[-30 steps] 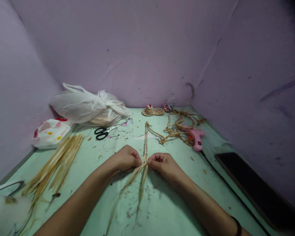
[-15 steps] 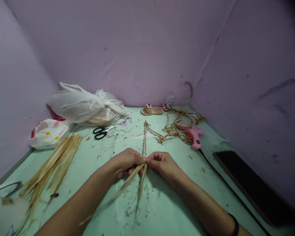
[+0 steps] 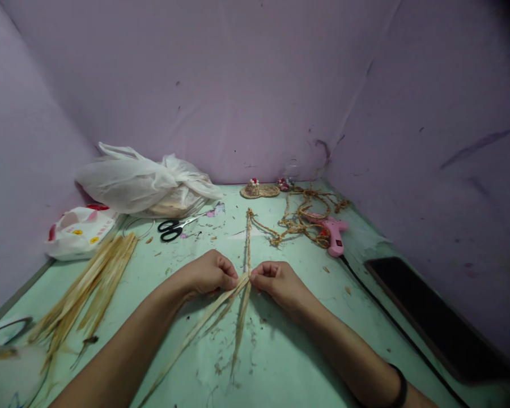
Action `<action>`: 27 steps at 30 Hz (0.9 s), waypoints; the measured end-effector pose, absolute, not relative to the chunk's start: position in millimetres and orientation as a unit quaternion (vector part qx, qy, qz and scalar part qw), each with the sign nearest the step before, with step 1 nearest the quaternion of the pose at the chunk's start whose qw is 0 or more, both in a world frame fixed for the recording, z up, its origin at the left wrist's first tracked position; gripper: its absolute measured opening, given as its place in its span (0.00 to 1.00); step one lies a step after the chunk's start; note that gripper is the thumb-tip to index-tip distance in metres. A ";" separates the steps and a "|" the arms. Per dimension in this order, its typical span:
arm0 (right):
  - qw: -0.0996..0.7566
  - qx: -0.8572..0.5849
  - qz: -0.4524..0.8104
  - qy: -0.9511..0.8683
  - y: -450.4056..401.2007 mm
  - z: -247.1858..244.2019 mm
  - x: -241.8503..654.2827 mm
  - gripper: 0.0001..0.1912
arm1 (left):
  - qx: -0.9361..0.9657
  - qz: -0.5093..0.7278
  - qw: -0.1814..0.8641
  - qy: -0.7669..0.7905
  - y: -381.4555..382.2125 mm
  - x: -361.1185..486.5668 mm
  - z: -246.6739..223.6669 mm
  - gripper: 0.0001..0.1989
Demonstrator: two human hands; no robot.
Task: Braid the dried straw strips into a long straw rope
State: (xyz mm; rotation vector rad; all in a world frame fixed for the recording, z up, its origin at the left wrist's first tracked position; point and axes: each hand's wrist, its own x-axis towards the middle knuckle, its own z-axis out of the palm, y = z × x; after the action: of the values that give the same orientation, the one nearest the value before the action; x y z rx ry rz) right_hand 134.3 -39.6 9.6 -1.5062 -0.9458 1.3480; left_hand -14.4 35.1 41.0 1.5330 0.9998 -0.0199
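Note:
A thin straw braid [image 3: 249,241] runs straight away from me to a point on the table, then continues right into a tangle of braided cord [image 3: 308,218]. At its near end, loose dried straw strips [image 3: 195,337] fan out toward me. My left hand [image 3: 215,272] pinches strips just left of the braid's end. My right hand [image 3: 278,283] pinches the braid's end between thumb and forefinger, its other fingers curled. Another strip [image 3: 241,328] hangs down between the hands onto the table.
To the left lie a bundle of straw strips [image 3: 89,283], black-handled scissors [image 3: 172,229], a printed packet [image 3: 79,232] and a white plastic bag [image 3: 148,181]. A woven piece with beads [image 3: 259,191] sits at the back. On the right are a pink glue gun [image 3: 335,235] and a phone [image 3: 433,317].
My left hand has moved slightly left, away from my right hand, drawing strips outward. The right hand stays at the braid's end. The whole view has shifted a little.

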 end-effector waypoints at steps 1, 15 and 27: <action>0.438 -0.607 0.542 -0.381 -39.6 9.9 134.1 0.03 | 0.665 -0.015 0.610 0.430 35.9 -15.8 41.0 0.06; 0.448 -0.608 0.547 -0.361 -41.3 8.5 134.3 0.06 | 0.693 -0.027 0.597 0.404 35.9 -16.4 41.3 0.10; 0.429 -0.638 0.531 -0.356 -42.4 12.6 134.4 0.06 | 0.683 -0.013 0.602 0.414 33.0 -12.4 43.9 0.09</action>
State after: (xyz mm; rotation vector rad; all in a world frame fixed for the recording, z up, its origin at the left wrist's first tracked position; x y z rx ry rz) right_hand 134.4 -42.4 12.6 -1.5936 -0.8883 1.3257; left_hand -12.4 33.0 43.9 1.5821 0.9578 -0.0303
